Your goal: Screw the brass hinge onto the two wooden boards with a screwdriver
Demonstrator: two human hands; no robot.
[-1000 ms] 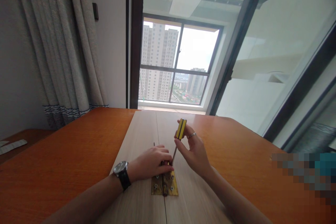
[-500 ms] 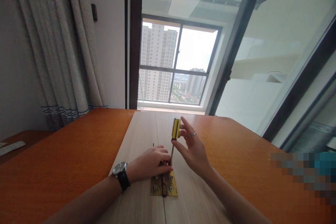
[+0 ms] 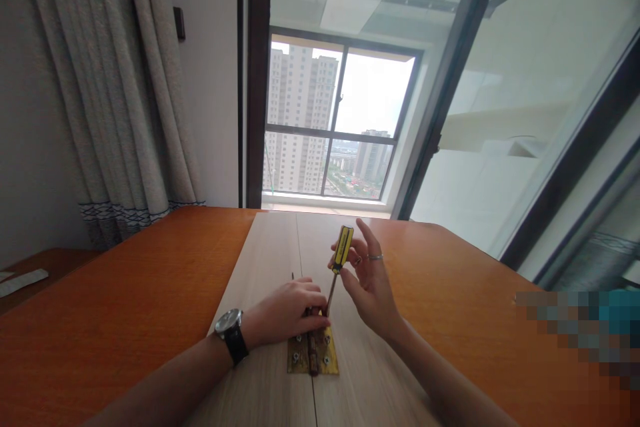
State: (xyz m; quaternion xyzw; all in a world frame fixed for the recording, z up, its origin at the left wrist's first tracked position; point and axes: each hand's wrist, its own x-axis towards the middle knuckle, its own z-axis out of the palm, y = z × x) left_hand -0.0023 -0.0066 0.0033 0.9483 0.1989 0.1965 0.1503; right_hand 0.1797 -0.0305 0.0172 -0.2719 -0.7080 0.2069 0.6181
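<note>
A screwdriver [image 3: 343, 250] with a yellow and black handle leans to the right, its shaft running down to a brass-coloured hinge [image 3: 297, 365]. My right hand [image 3: 373, 283] is loosely curled about the handle; the thumb lies by its lower end, other fingers are behind it, and the index finger points up. My left hand [image 3: 295, 307] rests over the hinge's far part, thumb and fingers drawn together around the screwdriver's tip. What they pinch there is hidden. Several cross-head screws show on the hinge's near part, which spans the seam of two pale boards [image 3: 260, 247].
The boards lie side by side on an orange-brown wooden table [image 3: 165, 280]. A thin upright point [image 3: 293, 275] shows just beyond my left hand. White strips [image 3: 23, 282] lie on a lower surface at far left. A grey curtain [image 3: 120, 80] and glass panes stand behind.
The screwdriver's handle has tipped to the right, and my right hand's fingers have shifted around it, the index finger moving right. My left hand has stayed in place.
</note>
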